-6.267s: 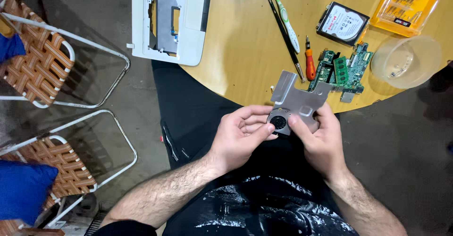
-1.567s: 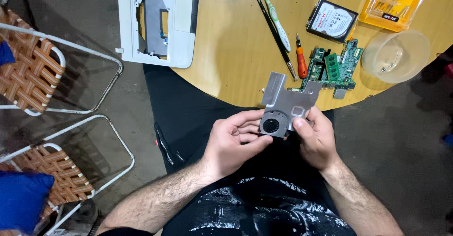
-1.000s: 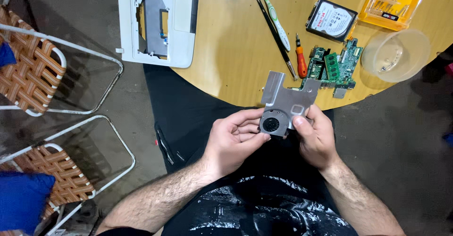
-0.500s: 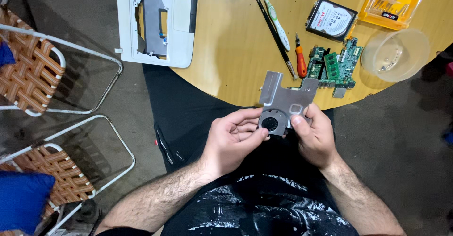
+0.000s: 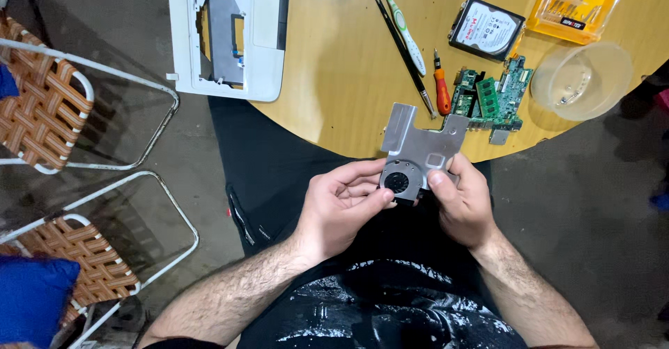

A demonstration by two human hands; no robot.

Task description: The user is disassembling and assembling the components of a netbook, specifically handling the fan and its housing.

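Note:
Both of my hands hold a flat grey metal heatsink plate with a small round black fan (image 5: 417, 155) above my lap, just in front of the round wooden table (image 5: 334, 77). My left hand (image 5: 341, 206) grips the fan end from the left, fingertips at the fan's rim. My right hand (image 5: 463, 202) grips the plate's lower right, thumb pressed on its face beside the fan.
On the table lie a white laptop shell (image 5: 230, 32), a green toothbrush (image 5: 401, 21), a black rod (image 5: 404, 56), an orange screwdriver (image 5: 442, 87), green circuit boards (image 5: 491, 98), a hard drive (image 5: 486, 28), a clear bowl (image 5: 582, 80) and a yellow bit case (image 5: 575, 4). Woven chairs (image 5: 49, 112) stand at left.
The heatsink plate has stayed between both hands, shifting only slightly in the view. The grip looks the same.

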